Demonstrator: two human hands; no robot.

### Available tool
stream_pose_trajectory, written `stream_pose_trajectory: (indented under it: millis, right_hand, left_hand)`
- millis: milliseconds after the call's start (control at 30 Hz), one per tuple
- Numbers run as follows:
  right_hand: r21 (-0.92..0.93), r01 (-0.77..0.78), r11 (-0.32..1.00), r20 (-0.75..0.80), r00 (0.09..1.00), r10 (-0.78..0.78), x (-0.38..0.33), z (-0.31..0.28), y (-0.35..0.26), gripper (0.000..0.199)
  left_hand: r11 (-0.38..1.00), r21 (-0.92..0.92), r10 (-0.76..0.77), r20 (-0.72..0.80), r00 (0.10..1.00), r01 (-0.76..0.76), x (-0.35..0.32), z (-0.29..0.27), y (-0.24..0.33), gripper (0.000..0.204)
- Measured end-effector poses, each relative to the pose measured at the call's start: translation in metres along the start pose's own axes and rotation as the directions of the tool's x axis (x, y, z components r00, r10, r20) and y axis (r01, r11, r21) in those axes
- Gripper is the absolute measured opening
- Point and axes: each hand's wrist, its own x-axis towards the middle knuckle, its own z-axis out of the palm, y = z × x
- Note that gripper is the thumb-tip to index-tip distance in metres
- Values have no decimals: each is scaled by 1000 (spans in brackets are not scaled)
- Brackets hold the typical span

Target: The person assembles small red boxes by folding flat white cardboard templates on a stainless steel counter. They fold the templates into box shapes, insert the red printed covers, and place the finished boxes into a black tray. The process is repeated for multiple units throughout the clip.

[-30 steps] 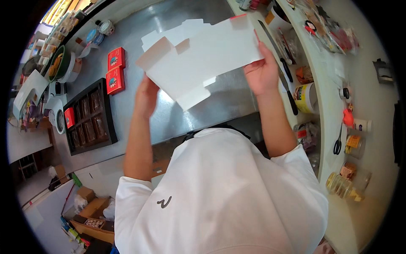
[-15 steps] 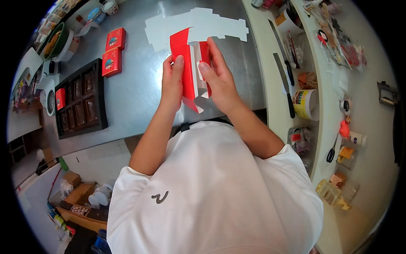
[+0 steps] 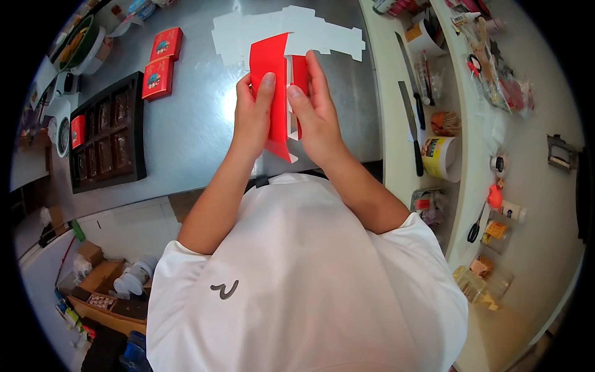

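1. Red card sheet (image 3: 271, 93), white on its inner face, partly folded, is held upright above the steel desk (image 3: 186, 142), just in front of the person's chest.
2. Left hand (image 3: 251, 121) is closed on the sheet's left panel, fingers over the red face. Right hand (image 3: 316, 118) grips the right panel, fingers pointing away from the body. Both hands hold the sheet; neither is free.
3. Key relation: the sheet stands between the two hands, its long axis running away from the person, lower corner pointing back toward the chest. Both hands are equally close, each on its own side of the fold.
4. Flat white card blanks (image 3: 291, 31) lie on the desk just beyond the hands, not touching them.
5. To the left, well apart: a dark tray (image 3: 105, 139) of brown blocks and two small red boxes (image 3: 162, 62).
6. To the right: long knives (image 3: 410, 118) on a pale shelf and a yellow tub (image 3: 441, 158).
7. Against half a second ago: grip and sheet look much the same, slightly more folded. Against a full second ago: a wide white sheet was held spread and high; now it is folded narrow, red face out.
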Motion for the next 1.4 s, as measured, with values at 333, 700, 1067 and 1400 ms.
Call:
stream_pose_trajectory:
  millis: [333,700,1067,1400]
  right_hand:
    - [51,-103,993,63,993,100,0,-3,-8,69]
    - [-67,-62,996,63,996,66,3,2,-17,70]
    - [-62,27,998,65,998,-23,3,-8,-5,72]
    - [38,35,999,109,993,-39,1,-15,-1,81]
  left_hand:
    - [999,38,8,23,1000,-9,5,-5,-2,67]
    - [995,94,-38,25,999,35,10,-3,8,64]
    - [996,-88,24,217,976,-5,-3,-5,18,69]
    - [996,-23,89,157,984,-86,-6,-2,14,69]
